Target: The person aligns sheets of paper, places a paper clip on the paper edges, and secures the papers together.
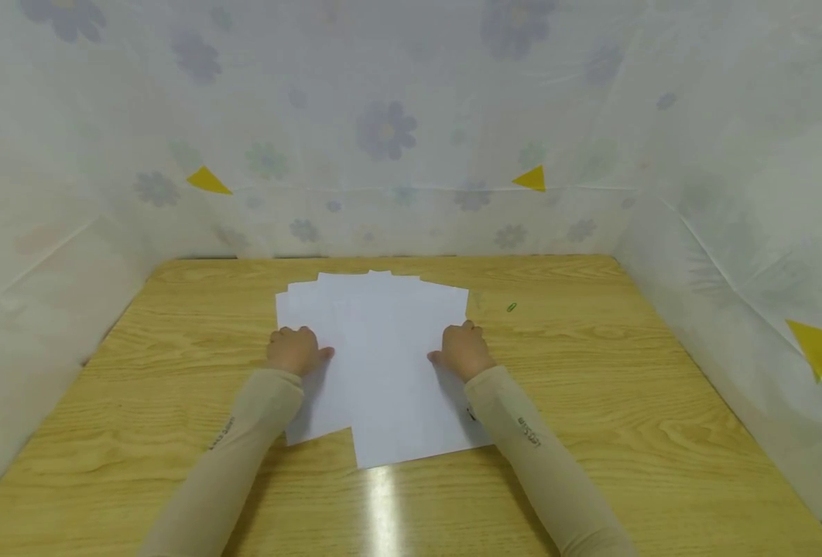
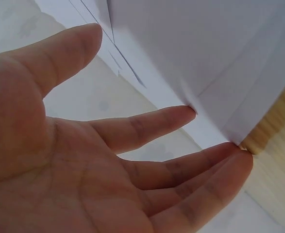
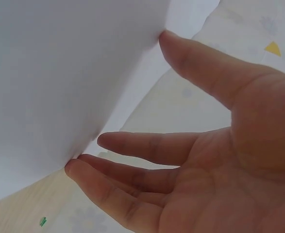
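Observation:
Several white sheets of paper (image 1: pixel 390 363) lie fanned and overlapping on the wooden table, their edges uneven at top and bottom. On the left side of the sheets is my left hand (image 1: pixel 294 350); in the left wrist view its fingertips (image 2: pixel 191 112) touch the paper with the fingers nearly straight. My right hand (image 1: pixel 465 350) is at the opposite side. Its thumb tip touches the paper face and its lower fingertips (image 3: pixel 73 166) meet the side edge, fingers extended. A small green paper clip (image 1: pixel 512 307) lies to the right of the paper, beyond the right hand.
The wooden table (image 1: pixel 627 433) runs to a pale flowered sheet (image 1: pixel 411 139) hung at the back and both sides. Yellow triangles (image 1: pixel 529 179) mark this sheet. A small dark thing (image 1: pixel 471 414), partly hidden by the right sleeve, shows near the paper's right edge; its kind is unclear.

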Motion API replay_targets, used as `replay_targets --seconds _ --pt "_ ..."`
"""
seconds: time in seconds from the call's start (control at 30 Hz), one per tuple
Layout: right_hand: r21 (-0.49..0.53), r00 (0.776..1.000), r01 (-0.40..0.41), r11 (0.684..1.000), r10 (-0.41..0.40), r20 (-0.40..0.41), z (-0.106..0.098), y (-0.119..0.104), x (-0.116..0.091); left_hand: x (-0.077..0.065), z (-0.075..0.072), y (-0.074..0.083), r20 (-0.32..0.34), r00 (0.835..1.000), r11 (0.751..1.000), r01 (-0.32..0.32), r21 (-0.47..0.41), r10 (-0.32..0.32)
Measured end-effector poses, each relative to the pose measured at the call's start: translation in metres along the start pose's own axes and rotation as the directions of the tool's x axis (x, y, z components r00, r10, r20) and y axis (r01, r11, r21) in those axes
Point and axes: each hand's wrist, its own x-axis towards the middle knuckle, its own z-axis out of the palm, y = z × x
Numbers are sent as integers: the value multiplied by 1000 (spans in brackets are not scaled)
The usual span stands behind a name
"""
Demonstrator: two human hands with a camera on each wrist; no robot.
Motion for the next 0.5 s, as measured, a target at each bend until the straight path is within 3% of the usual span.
replay_targets --seconds 0.5 --pt "38 1000 3 999 -2 -16 2 -4 1 0 8 9 -50 999 1000 -13 28 14"
